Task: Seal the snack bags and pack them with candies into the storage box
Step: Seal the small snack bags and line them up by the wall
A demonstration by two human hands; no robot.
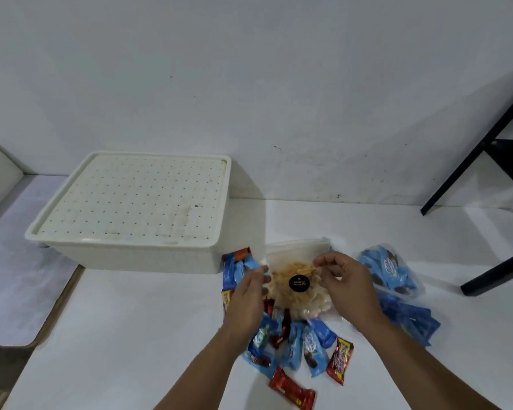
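- A person's two bare forearms reach forward over a white table [131, 335] set against a white wall.
- Between the hands lies a clear snack bag [296, 279] of pale yellow chips, with a round black sticker [298, 283] on its front.
- The left hand [246, 303] touches the bag's left edge; its fingers look fairly straight, but whether they grip the plastic cannot be told.
- The right hand [348, 287] has its fingers curled, thumb and forefinger pinching the bag near its upper middle.
- A white storage box [137, 250] sits to the left of the bag, near the wall, with its perforated lid [137, 196] on.
- Loose candies [296, 347] in blue and red wrappers lie scattered on the table just in front of the bag, some also between the bag and the box.
- A second clear bag of blue-wrapped snacks [388, 270] rests to the right of the chip bag, partly behind the right hand.
- Black table legs [471, 161] stand at the far right.
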